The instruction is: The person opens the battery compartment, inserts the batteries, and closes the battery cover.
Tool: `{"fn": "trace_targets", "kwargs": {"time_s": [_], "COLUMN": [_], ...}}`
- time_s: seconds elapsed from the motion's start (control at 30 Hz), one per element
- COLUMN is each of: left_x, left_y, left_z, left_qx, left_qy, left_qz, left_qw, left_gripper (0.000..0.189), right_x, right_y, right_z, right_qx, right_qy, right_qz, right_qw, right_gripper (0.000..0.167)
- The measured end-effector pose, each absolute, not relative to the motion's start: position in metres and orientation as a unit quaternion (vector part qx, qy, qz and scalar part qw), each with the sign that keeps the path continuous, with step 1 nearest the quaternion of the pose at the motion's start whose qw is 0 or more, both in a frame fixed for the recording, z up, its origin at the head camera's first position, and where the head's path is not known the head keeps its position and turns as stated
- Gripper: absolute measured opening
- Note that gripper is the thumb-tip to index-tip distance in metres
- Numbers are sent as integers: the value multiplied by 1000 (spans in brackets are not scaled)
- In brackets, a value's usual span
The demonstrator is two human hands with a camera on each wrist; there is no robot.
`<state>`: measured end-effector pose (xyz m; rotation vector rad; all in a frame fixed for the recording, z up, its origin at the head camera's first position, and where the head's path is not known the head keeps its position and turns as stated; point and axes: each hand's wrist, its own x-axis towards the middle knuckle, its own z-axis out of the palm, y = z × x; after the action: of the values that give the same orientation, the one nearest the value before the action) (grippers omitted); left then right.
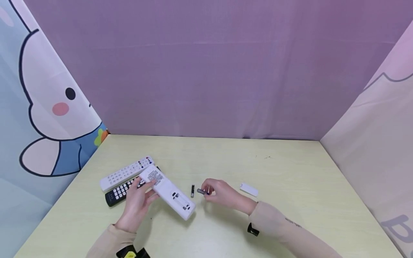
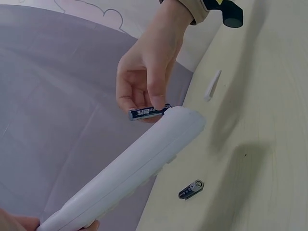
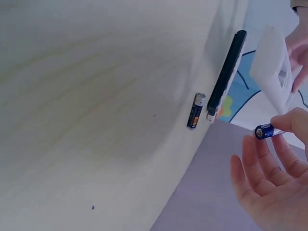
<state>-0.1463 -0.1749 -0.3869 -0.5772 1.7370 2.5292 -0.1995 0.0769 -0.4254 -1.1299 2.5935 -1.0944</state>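
Observation:
My left hand (image 1: 137,200) grips a white remote control (image 1: 171,193) by one end, tilted above the table with its back upward. Its battery compartment is uncovered and shows bare contacts. Just right of the remote, my right hand (image 1: 222,193) pinches a dark AAA-looking battery (image 1: 202,191) between thumb and fingers. In the right wrist view this battery (image 3: 264,131) has a blue end, and the other fingers are spread below it. A second battery (image 1: 192,191) lies on the table between the hands; the left wrist view also shows that loose battery (image 2: 191,189).
A white battery cover (image 1: 248,189) lies on the table (image 1: 290,161) beyond my right wrist. Left of the held remote lie another white remote (image 1: 127,173) and a black remote (image 1: 120,192), side by side. A purple curtain (image 1: 206,71) closes off the back.

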Motion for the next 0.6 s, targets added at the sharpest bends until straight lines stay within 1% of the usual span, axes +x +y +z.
{"fn": "trace_targets", "kwargs": {"time_s": [0.2, 0.3, 0.43, 0.6], "left_x": [-146, -146, -146, -147], "left_y": [-171, -169, -166, -162], "left_z": [-387, -388, -388, -386], "left_qx": [-180, -181, -182, -181], "left_qy": [558, 554, 544, 534], "left_qz": [810, 812, 819, 826], "left_qw": [11, 11, 11, 11], "left_gripper": [58, 57, 58, 59], "right_x": [-190, -186, -181, -174], "right_y": [78, 78, 78, 77], "right_z": [-418, -414, -409, -406], "right_qx": [-359, -356, -360, -368], "right_qy": [850, 849, 844, 836], "right_qz": [-382, -388, -396, -407], "right_qw": [56, 49, 23, -22], "right_gripper": [13, 12, 12, 12]}}
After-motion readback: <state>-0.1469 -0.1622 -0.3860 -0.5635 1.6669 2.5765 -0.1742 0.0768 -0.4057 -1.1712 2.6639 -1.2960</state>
